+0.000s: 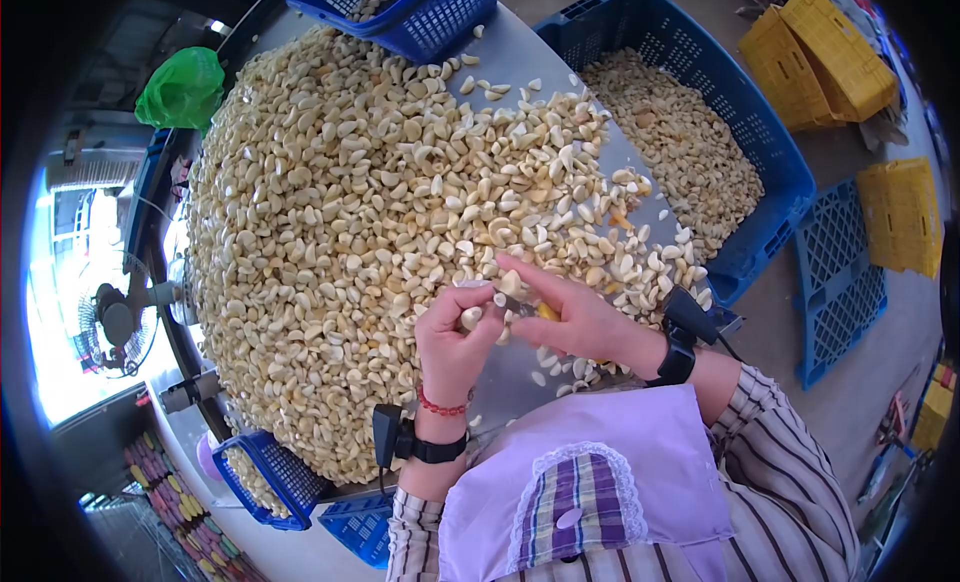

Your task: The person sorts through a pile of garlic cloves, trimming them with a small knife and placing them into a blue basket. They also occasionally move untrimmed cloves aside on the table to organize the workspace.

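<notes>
Close together over the near side of a large heap of peeled garlic cloves (pixel 330 202), my two hands work at chest height. My left hand (pixel 455 332) is closed, with a pale garlic clove (pixel 471 318) in its curled fingers and another at its fingertips. Facing it, my right hand (pixel 575 317) is closed around a small knife with a yellow handle (pixel 546 311); its short blade is mostly hidden between the hands. A clove also shows near the right thumb and index finger.
The heap covers much of a metal table (pixel 510 52). A blue basket (pixel 420 22) stands at the back, a smaller one (pixel 290 472) at lower left. Right of the table, a large blue crate (pixel 770 132) holds more cloves. Yellow crates (pixel 790 72) and a fan (pixel 118 317) stand farther off.
</notes>
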Motion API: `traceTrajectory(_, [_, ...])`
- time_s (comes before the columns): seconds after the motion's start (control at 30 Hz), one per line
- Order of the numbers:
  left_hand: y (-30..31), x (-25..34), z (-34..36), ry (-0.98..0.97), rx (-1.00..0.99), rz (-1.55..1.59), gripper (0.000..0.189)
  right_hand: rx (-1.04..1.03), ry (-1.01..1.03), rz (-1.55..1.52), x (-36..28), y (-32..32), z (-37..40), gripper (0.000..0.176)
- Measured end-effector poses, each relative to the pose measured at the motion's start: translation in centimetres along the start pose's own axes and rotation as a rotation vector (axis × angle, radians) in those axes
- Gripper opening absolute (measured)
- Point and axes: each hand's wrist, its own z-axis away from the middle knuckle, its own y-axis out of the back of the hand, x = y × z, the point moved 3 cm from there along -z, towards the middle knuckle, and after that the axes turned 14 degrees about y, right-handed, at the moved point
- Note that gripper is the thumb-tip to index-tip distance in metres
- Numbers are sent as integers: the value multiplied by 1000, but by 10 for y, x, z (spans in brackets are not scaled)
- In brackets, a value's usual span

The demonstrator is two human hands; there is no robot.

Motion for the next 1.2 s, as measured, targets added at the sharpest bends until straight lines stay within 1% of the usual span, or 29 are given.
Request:
traceTrajectory(0.03, [0, 3, 1, -97, 3, -81, 15, 11, 33, -13, 0, -1, 0, 68])
traceTrajectory(0.1, [-2, 12, 3, -84, -3, -39, 14, 22, 68, -27, 2, -1, -2, 66])
traceTrajectory(0.17, [0, 12, 3, -68, -14, 2, 13, 32, 76, 44, 7, 0, -4, 59])
traceTrajectory(0.2, [3, 5, 0, 22, -158, 279, 12, 33, 76, 42, 6, 1, -3, 59])
traceTrajectory(0.23, [3, 0, -2, 114, -301, 556, 11, 82, 14, -22, 5, 3, -3, 56])
traceTrajectory(0.27, [4, -1, -5, 113, -299, 552, 11, 130, -47, -87, 6, 4, -3, 54])
traceTrajectory(0.3, [2, 3, -10, 82, -507, 833, 4, 130, -44, -91, 9, 6, -3, 54])
traceTrajectory(0.33, [-1, 8, -15, 47, -720, 1114, 5, 173, -46, -211, 15, 10, -4, 52])
traceTrajectory(0.37, [0, 8, -23, 49, -722, 1113, 5, 215, -52, -331, 20, 12, -4, 51])
traceTrajectory(0.43, [25, 0, -48, 98, 28, 862, 10, 246, -30, -338, 24, 13, -4, 49])
traceTrajectory(0.5, [38, 11, -86, 105, 10, 530, 20, 235, -15, -387, 24, 12, -5, 49])
traceTrajectory(0.53, [39, 11, -107, 102, 11, 532, 20, 232, -14, -386, 25, 11, -6, 49])
traceTrajectory(0.6, [40, 13, -137, -159, 338, -591, 29, 231, -22, -387, 26, 10, -7, 50])
traceTrajectory(0.63, [42, 10, -141, -165, 341, -590, 29, 229, -16, -384, 22, 11, -7, 50])
traceTrajectory(0.7, [41, 6, -152, -232, 284, -741, 33, 237, -68, -289, 18, 16, -6, 48])
traceTrajectory(0.73, [44, -3, -156, -166, 246, -558, 30, 251, -62, -293, 19, 18, -6, 48])
traceTrajectory(0.77, [42, 1, -148, -167, 230, -563, 30, 276, -41, -305, 20, 21, -4, 51])
traceTrajectory(0.83, [41, -5, -126, 307, 6, 192, 20, 307, -32, -323, 23, 22, 0, 54])
traceTrajectory(0.87, [31, 0, -112, 321, 22, 334, 12, 311, -14, -308, 22, 21, -1, 55])
traceTrajectory(0.9, [25, 1, -100, 325, 25, 333, 12, 311, 9, -290, 19, 21, -3, 57])
traceTrajectory(0.93, [20, 2, -89, 329, -21, 384, 13, 257, -4, -210, 13, 22, -2, 61])
traceTrajectory(0.97, [14, 2, -78, 331, -68, 438, 14, 253, -5, -209, 15, 20, -3, 61])
traceTrajectory(1.0, [9, 1, -67, 329, -65, 444, 14, 244, 128, -81, 15, 18, -5, 62])
traceTrajectory(1.03, [1, 0, -56, 345, -156, 482, 15, 232, 261, 47, 12, 16, -6, 64])
traceTrajectory(1.07, [-6, -1, -46, 362, -246, 520, 15, 200, 257, 6, 12, 14, -6, 69])
traceTrajectory(1.1, [-10, -3, -39, 360, -242, 526, 15, 193, 255, 8, 12, 13, -7, 69])
traceTrajectory(1.17, [-19, -8, -27, 446, -295, 570, 15, 154, 312, 223, 11, 11, -7, 71])
traceTrajectory(1.2, [-22, -7, -20, 476, -298, 583, 15, 151, 311, 224, 9, 11, -7, 71])
